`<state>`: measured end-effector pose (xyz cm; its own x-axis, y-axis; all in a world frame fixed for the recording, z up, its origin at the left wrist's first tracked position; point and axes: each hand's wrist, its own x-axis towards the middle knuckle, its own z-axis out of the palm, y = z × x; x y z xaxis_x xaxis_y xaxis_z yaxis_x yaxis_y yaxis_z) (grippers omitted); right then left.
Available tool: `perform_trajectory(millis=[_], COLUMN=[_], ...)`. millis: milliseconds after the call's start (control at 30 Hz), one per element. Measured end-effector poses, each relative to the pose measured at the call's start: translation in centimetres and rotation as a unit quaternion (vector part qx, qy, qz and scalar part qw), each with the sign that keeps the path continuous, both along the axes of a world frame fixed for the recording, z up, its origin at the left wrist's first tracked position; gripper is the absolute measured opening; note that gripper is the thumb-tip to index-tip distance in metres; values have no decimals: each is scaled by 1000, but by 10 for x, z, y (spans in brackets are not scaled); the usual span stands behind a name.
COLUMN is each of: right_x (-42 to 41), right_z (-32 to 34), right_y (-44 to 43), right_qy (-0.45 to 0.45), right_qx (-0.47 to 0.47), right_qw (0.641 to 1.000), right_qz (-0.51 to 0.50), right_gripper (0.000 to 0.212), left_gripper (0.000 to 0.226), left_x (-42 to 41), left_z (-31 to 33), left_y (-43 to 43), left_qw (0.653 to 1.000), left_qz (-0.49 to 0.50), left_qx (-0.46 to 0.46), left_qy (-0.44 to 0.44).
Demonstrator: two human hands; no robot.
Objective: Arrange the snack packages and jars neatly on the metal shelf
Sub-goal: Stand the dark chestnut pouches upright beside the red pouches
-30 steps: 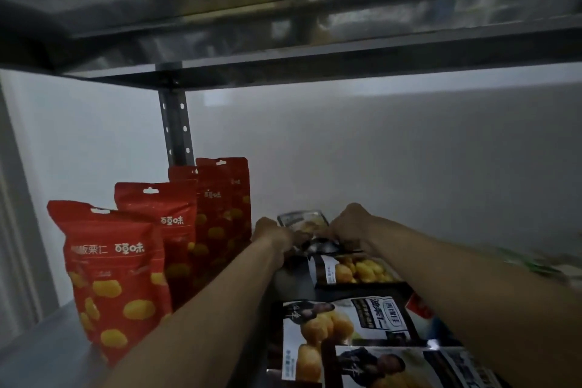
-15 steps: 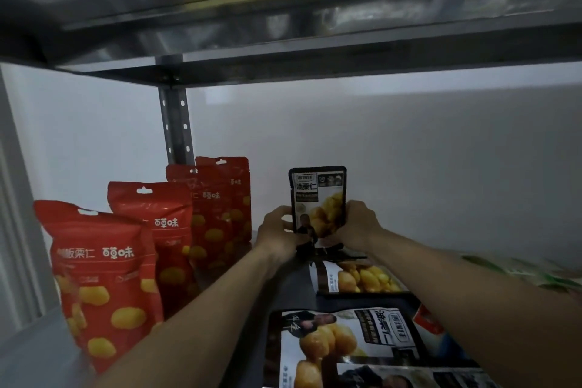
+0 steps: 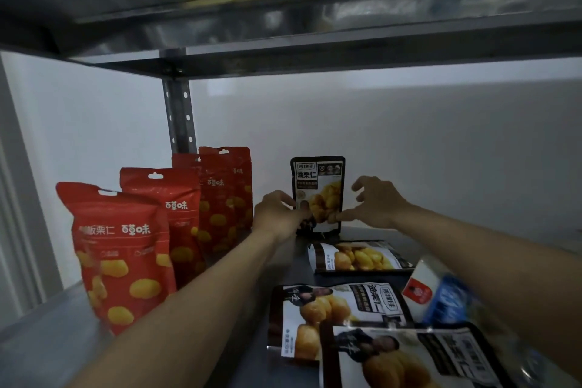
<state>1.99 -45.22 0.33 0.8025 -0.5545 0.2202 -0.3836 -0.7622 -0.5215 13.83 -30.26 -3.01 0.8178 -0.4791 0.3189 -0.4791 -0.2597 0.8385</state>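
Red pouches [image 3: 126, 249] stood; your left hand [image 3: 277, 214] pinched the upright dark pouch [image 3: 318, 179], right hand [image 3: 378, 201] splayed, empty; three flat pouches [image 3: 340, 309] remained

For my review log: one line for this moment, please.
black pouch: upright on shelf; left hand: pinches its edge; right hand: fingers spread, one touching

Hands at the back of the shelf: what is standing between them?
In the head view, a black pouch stands upright between the left hand and the right hand, both touching its lower part.
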Motion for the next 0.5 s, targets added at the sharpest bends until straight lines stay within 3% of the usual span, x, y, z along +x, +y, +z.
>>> perform_trajectory(millis=[67, 133, 233, 367, 500], right_x=[-16, -31, -47, -53, -61], right_z=[5, 5, -2, -10, -10], right_y=[4, 7, 12, 15, 19], right_qy=[96, 191, 240, 198, 40], right_qx=[-64, -81, -35, 50, 99], right_qw=[993, 978, 969, 977, 992], right_qz=[10, -12, -51, -58, -66], right_gripper=[83, 87, 92, 91, 87], left_gripper=[28, 54, 80, 83, 87], left_x=[-10, -20, -26, -31, -41], left_z=[7, 8, 5, 3, 5], left_y=[4, 4, 2, 6, 12], left_qw=[988, 954, 934, 937, 955], left_qz=[-108, -190, -236, -246, -228], left_qx=[107, 227, 269, 246, 186], left_qy=[-26, -40, 14, 19, -27])
